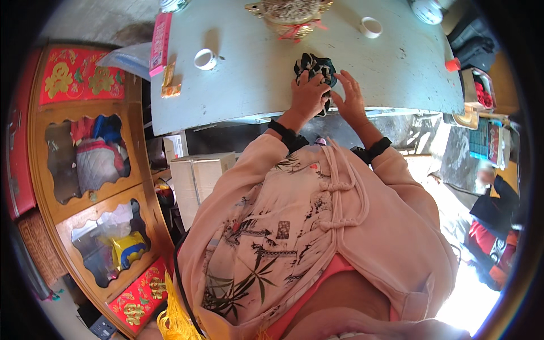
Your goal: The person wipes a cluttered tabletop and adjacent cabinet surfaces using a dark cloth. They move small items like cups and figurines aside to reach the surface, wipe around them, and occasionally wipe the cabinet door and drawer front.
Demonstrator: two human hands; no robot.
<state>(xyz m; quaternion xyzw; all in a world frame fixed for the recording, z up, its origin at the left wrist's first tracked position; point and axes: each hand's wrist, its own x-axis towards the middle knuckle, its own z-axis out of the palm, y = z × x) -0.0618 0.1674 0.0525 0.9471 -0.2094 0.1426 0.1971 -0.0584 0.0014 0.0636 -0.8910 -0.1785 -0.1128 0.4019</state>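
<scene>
A bunched dark cloth with a pale pattern lies near the front edge of the pale blue table. My left hand grips it from above, its fingers spread over the folds and its thumb at the right side. Part of the cloth hangs down below that hand. Close beside the cloth's right side is my right hand, with fingers and thumb apart and nothing visible held. Its index fingertip reaches the cloth's edge; contact is hard to tell. Both wrists wear black straps.
Two white cups, one left and one right, flank a gold ornament with a red ribbon. A pink box lies at the left edge. A wooden cabinet and cardboard box stand left. A person appears at right.
</scene>
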